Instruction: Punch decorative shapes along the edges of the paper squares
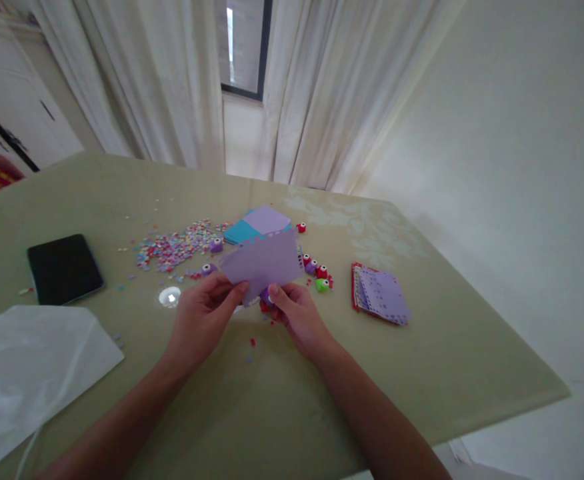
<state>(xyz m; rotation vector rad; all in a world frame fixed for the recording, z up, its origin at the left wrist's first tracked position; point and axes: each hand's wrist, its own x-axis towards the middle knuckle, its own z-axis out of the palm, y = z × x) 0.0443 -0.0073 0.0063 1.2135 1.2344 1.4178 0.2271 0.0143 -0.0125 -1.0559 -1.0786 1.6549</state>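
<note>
A purple paper card (265,257) with notches along its edges is raised over the table. My left hand (212,310) pinches its lower left corner between thumb and fingers. At the card's lower right edge, my right hand (295,317) is closed around a small purple paper punch (266,295), the thumb pressing on top. My fingers hide most of that punch. Just past the card lie more little punches with eyes: a green punch (323,285), a red punch (301,227) and a purple punch (216,245). Behind the card rests a stack of blue and purple cards (242,230).
Colourful paper confetti (177,247) is scattered left of the cards. A pile of punched cards (385,297) lies to the right. At the left are a black phone-like device (65,270) and a white cloth bag (37,367) with a cord. A wall borders the table's right side.
</note>
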